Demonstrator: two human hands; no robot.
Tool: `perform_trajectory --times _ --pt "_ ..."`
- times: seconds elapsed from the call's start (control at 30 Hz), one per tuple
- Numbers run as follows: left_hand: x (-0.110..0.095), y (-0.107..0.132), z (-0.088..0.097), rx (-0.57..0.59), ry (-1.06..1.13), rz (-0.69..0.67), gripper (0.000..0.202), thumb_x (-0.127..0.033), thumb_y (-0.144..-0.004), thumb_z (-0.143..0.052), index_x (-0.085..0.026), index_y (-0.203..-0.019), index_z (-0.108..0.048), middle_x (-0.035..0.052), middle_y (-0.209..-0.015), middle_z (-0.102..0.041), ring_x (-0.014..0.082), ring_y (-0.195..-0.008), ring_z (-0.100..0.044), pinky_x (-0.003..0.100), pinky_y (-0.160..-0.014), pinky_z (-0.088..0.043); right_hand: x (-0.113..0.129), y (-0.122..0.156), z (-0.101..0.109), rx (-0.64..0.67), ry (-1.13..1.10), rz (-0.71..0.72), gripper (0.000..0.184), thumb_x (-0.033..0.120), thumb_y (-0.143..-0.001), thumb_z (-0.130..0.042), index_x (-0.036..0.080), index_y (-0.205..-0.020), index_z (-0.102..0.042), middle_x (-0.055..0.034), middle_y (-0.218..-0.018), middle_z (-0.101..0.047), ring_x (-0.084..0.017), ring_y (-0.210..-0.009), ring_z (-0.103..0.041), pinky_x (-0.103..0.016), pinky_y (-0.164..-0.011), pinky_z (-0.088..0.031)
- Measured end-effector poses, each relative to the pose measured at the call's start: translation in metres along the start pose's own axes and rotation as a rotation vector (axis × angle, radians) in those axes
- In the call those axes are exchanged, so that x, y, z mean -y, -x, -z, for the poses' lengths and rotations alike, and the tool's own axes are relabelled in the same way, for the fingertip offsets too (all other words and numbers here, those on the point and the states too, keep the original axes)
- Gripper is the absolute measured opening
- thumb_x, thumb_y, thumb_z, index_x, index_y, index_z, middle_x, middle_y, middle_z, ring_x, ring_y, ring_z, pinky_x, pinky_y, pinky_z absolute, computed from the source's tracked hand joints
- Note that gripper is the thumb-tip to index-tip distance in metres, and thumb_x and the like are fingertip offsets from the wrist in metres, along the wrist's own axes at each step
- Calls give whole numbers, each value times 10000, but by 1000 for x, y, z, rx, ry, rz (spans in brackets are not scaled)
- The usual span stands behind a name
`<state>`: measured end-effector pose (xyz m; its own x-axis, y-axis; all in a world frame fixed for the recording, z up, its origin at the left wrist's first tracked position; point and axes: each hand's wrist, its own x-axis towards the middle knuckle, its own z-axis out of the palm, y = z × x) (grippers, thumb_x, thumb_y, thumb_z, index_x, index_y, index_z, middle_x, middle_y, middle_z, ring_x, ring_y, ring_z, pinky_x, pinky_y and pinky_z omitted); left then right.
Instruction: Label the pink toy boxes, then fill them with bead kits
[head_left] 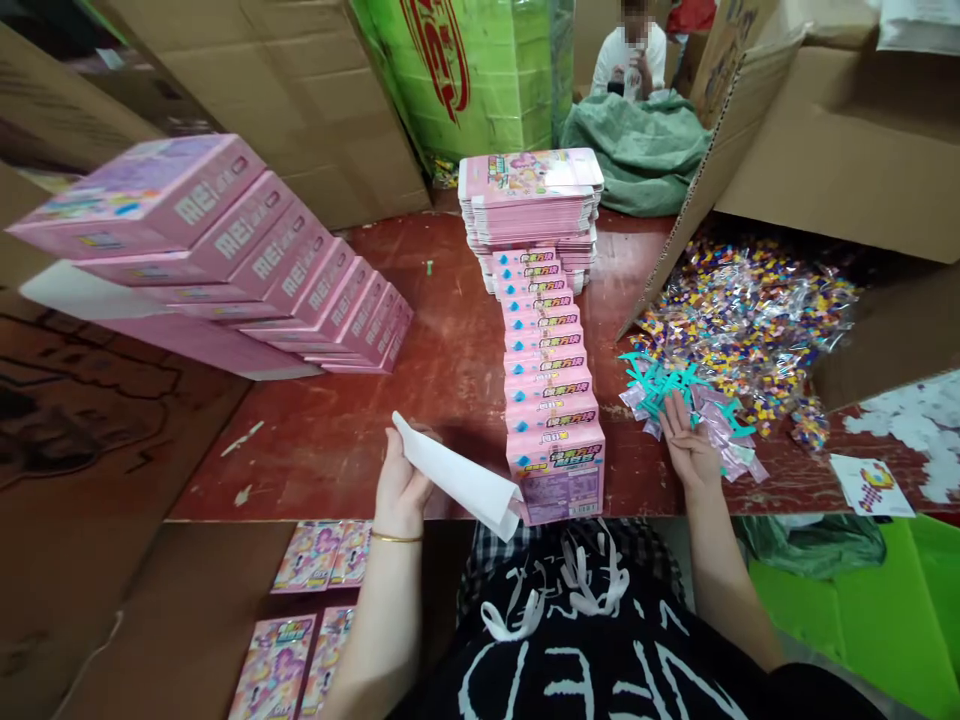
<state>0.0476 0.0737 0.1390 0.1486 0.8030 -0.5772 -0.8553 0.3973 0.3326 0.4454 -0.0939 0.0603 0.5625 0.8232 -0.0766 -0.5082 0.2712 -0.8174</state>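
My left hand (401, 485) grips an open pink carton (559, 478) by its white flap (461, 480) at the near edge of the red table (420, 390). The carton is the nearest of a long overlapping row of flat pink cartons (546, 345) running back to a tall stack (532, 205). My right hand (686, 445) rests with fingers spread on small clear packets and teal plastic pieces (664, 385) at the near side of a heap of multicoloured bead bags (750, 310).
A slanted stack of filled pink boxes (225, 260) stands at the left. An open cardboard box (825, 140) surrounds the bead heap. Printed sheets (874, 485) lie at right. More pink boxes (300, 620) lie below the table. Another person (630, 55) sits behind a green sack (637, 150).
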Motion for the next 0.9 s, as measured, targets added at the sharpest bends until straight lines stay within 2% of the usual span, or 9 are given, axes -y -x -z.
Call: perform_trajectory --times 0.07,0.17,0.37,0.6,0.77,0.9 --pt "-4 1 -1 47 100 20 470 -487 -1006 -413 -150 -728 -587 -3 -610 -583 48 -541 -558 106 -561 -487 -6 0 1 -9 -40 8 289 52 -572 -605 334 -515 -576 143 -1322 -628 -208 -1414 -447 -590 -1278 -170" --pt "-9 2 -1 69 129 25 397 -478 -967 -526 -155 -747 -601 -14 -630 -587 40 -548 -555 97 -550 -474 -14 2 1 -13 -44 -3 328 72 -584 -620 279 -402 -443 152 -1311 -633 -222 -1419 -441 -604 -1268 -186" --pt "-15 2 4 29 95 -14 459 -526 -977 -455 -167 -710 -558 -24 -584 -557 55 -529 -551 129 -566 -486 -21 4 3 -15 -30 -21 323 59 -565 -630 265 -410 -437 144 -1319 -634 -221 -1416 -447 -587 -1259 -218" --pt "-16 2 1 46 98 -34 448 -538 -951 -505 -167 -700 -508 -36 -591 -547 44 -511 -537 107 -512 -459 -18 0 -2 -32 -79 -44 344 28 -543 -629 241 -428 -385 76 -1318 -654 -234 -1403 -469 -557 -1258 -241" --pt "-12 1 -2 25 87 -34 322 -375 -989 -533 -167 -745 -505 -43 -584 -536 58 -496 -545 130 -525 -495 -20 0 -2 -77 -201 -61 359 -21 -543 -666 210 -460 -404 -12 -1318 -669 -237 -1355 -531 -514 -1244 -263" --pt "-16 -2 0 43 102 13 183 -179 -963 -495 -155 -782 -499 -17 -626 -557 66 -534 -579 121 -522 -493 -22 0 -2 -121 -254 -90 380 -58 -525 -659 205 -467 -391 -36 -1286 -690 -226 -1312 -574 -480 -1244 -262"
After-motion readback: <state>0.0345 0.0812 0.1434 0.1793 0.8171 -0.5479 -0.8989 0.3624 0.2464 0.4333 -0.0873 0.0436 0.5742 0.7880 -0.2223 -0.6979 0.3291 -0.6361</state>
